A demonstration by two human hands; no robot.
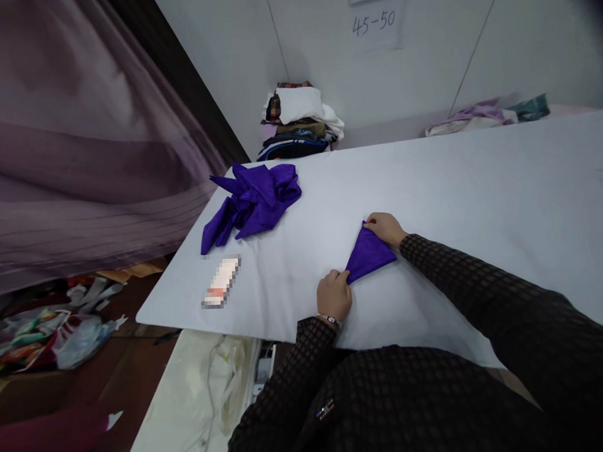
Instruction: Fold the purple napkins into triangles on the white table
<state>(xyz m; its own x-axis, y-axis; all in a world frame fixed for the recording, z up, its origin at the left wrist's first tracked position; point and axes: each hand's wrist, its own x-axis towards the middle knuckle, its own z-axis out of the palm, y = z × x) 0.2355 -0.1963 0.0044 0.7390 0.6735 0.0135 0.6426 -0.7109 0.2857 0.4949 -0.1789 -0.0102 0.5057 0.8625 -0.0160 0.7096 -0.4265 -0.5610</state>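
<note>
A white-covered surface (453,201) spans the view, with crumpled purple cloth (261,198) near its far left corner. Nearer the person, a folded purple triangle (370,255) lies flat upon it. The right hand (387,229) pinches the triangle's top corner, fingers closed together; the left hand (334,296), wearing a bracelet (329,319), pinches its lower left corner, fingers likewise closed.

The head camera looks forward and down over the near table (453,188), its upper-right view perhaps blocked.
</note>
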